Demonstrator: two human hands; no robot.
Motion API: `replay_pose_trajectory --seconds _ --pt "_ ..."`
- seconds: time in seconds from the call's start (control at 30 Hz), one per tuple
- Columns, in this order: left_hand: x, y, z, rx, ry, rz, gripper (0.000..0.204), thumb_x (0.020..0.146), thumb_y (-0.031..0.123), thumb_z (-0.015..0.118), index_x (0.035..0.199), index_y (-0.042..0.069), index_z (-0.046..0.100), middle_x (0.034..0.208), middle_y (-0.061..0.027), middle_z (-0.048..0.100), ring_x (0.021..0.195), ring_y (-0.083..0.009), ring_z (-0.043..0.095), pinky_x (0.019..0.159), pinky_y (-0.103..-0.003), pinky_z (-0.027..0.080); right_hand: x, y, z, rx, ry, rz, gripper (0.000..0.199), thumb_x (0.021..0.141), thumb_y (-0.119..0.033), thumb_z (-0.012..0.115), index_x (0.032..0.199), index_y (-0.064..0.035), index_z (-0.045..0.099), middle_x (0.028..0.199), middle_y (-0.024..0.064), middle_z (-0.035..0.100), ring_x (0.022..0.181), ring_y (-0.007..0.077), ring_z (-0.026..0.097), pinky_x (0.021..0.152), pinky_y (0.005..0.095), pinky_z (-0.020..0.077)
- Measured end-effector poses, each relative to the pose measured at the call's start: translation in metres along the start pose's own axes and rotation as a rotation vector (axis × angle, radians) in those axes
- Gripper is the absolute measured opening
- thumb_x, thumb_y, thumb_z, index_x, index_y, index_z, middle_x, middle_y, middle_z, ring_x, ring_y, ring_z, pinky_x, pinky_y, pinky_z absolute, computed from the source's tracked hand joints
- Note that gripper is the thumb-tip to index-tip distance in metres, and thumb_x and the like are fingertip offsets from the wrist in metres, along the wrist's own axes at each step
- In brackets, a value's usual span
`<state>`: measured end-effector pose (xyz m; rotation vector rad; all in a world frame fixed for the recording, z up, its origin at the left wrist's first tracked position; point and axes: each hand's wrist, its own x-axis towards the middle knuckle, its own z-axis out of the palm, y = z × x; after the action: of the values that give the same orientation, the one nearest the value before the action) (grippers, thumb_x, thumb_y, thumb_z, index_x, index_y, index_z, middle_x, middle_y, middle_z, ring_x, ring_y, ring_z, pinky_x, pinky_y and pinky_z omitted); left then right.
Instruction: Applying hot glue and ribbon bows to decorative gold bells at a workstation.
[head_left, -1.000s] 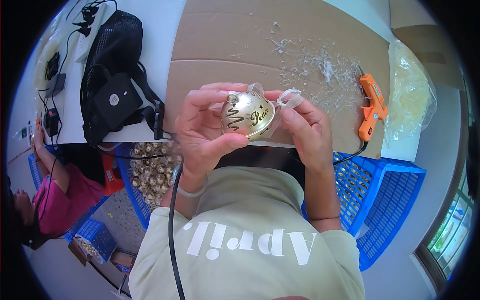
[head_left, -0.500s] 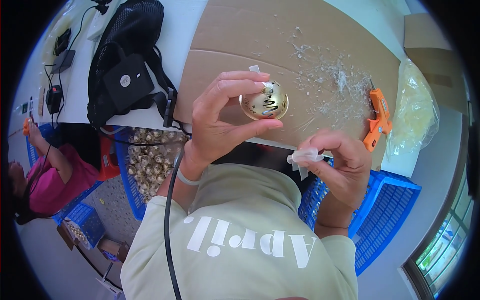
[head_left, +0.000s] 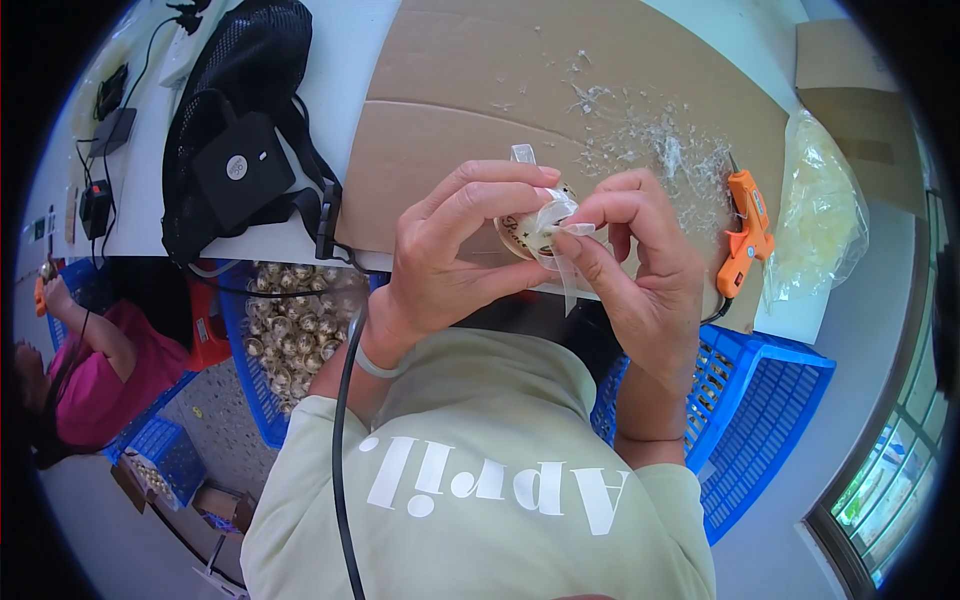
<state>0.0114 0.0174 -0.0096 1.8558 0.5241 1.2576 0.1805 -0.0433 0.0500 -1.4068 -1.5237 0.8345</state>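
Observation:
My left hand (head_left: 445, 235) grips a shiny gold ball ornament (head_left: 515, 236) with dark printing, fingers over its top and thumb beneath. A short loop of white ribbon (head_left: 522, 154) sticks up from its far side. My right hand (head_left: 640, 255) pinches a sheer white ribbon bow (head_left: 555, 220) between thumb and fingers. The bow lies against the ball's right side and hides much of its front; a ribbon tail hangs down below it. Whether the bow is fixed to the ball I cannot tell.
Brown cardboard (head_left: 440, 135) covers the table, with glue scraps (head_left: 665, 150) on it. An orange glue gun (head_left: 745, 235) lies at right beside a clear plastic bag (head_left: 820, 210). Blue baskets (head_left: 775, 420) flank me; the left holds gold balls (head_left: 300, 325). A black mesh bag (head_left: 235, 120) and a co-worker (head_left: 120, 350) are at left.
My right hand has moved up and left, bringing the ribbon bow from below the table edge to the gold ball. My left hand keeps hold of the ball.

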Motion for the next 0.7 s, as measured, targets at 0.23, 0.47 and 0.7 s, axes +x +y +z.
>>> replay_pose_trajectory --seconds 0.23,0.47,0.7 --pt "0.0014 0.0057 0.0042 -0.006 0.073 -0.025 0.05 0.06 0.007 0.087 0.102 0.004 0.061 0.108 -0.0132 0.065 0.091 -0.0227 0.066 0.075 -0.03 0.056 0.0042 -0.0008 -0.0002 -0.102 0.044 -0.024 0.015 0.081 -0.006 0.072 0.092 -0.0055 0.061 0.09 0.0014 0.052 0.074 0.0083 0.043 0.062 0.0206 0.0334" --pt "0.0026 0.0065 0.0035 0.008 0.043 -0.019 0.05 0.06 0.006 0.087 0.102 0.004 0.061 0.109 -0.0139 0.065 0.091 -0.023 0.066 0.075 -0.03 0.056 0.0028 -0.0026 0.0005 -0.149 0.068 -0.02 0.014 0.08 -0.006 0.071 0.09 -0.0051 0.06 0.088 0.0016 0.051 0.076 0.0095 0.043 0.063 0.0219 0.0335" --pt "0.0017 0.0039 0.0024 0.017 0.004 -0.01 0.051 0.061 0.004 0.087 0.104 0.001 0.06 0.109 -0.0197 0.063 0.097 -0.0249 0.065 0.077 -0.031 0.056 0.0022 -0.0071 0.0026 -0.293 0.109 -0.062 0.016 0.079 -0.004 0.07 0.09 -0.0052 0.059 0.086 0.0023 0.05 0.076 0.0116 0.045 0.065 0.0236 0.0348"
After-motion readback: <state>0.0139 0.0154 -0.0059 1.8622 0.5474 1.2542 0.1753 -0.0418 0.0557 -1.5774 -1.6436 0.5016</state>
